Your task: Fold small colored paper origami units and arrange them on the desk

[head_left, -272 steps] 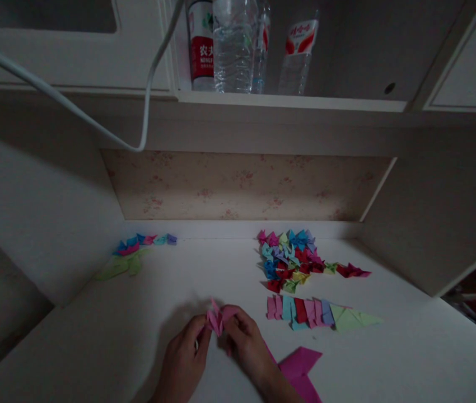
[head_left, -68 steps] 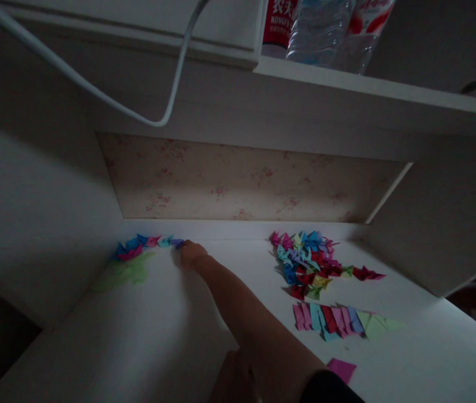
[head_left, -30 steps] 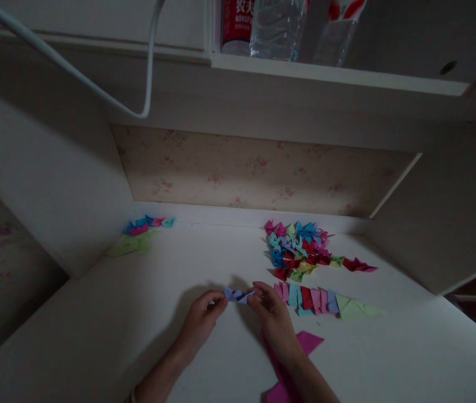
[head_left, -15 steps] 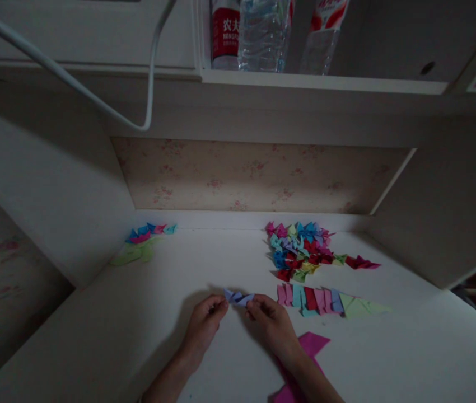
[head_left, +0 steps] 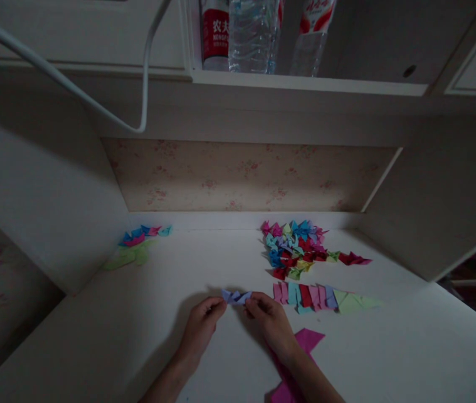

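Observation:
A small lavender folded-paper piece (head_left: 236, 297) with pointed ends is stretched between my two hands, just above the white desk. My left hand (head_left: 201, 327) pinches its left end between thumb and fingers. At the other end, my right hand (head_left: 270, 324) is closed on the paper the same way. Under my right wrist and forearm lies a magenta folded paper (head_left: 308, 340), partly covered by the arm. Right of my right hand runs a row of flat folded strips (head_left: 305, 296) in pink, turquoise, red, lavender and light green.
A heap of colourful folded-paper shapes (head_left: 297, 249) lies at the back right of the desk (head_left: 389, 347). Blue and pink paper shapes (head_left: 139, 234) and light green paper (head_left: 126, 257) sit at the back left. Overhead are a shelf with bottles (head_left: 250, 39) and a white bent tube (head_left: 140, 127).
The whole view has shifted slightly, so the shelf and desk items appear a little further left. Both hands keep hold of the lavender paper in nearly the same pose.

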`<state>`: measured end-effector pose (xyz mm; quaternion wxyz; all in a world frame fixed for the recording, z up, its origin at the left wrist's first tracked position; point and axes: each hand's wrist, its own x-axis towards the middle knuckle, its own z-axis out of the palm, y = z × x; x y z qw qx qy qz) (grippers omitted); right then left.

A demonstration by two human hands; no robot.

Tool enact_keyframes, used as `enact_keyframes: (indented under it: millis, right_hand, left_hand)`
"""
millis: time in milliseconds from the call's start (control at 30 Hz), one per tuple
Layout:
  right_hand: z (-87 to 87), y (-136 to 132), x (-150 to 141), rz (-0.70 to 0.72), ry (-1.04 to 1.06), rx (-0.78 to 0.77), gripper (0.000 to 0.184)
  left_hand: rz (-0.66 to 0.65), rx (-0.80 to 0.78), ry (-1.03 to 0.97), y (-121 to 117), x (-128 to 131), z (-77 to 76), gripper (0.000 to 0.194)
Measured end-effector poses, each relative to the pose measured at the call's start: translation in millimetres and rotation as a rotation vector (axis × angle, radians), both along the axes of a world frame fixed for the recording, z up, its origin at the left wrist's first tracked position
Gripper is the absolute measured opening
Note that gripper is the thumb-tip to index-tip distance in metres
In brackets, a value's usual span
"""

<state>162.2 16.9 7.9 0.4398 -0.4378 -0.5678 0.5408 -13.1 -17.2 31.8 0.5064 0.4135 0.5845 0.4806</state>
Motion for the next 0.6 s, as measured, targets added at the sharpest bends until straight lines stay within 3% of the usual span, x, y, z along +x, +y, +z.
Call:
enact_keyframes:
  millis: [200, 367, 600]
  right_hand:
    - [-1.5, 1.1, -2.0, -0.023, 0.039, 0.006, 0.027]
    - [2.0, -0.2, -2.5, -0.079, 0.074, -0.015, 0.039]
    - [5.2, -0.6, -0.3, -0.097, 0.045, -0.039, 0.037]
  left_hand:
    - [0.006, 0.008, 0.033, 2.1, -1.1, -4.8, 0.047]
    - [0.004, 0.037, 0.089, 2.9, -1.6, -5.0, 0.048]
    - [-0.039, 0.083, 0.127, 2.0, -1.6, -5.0, 0.045]
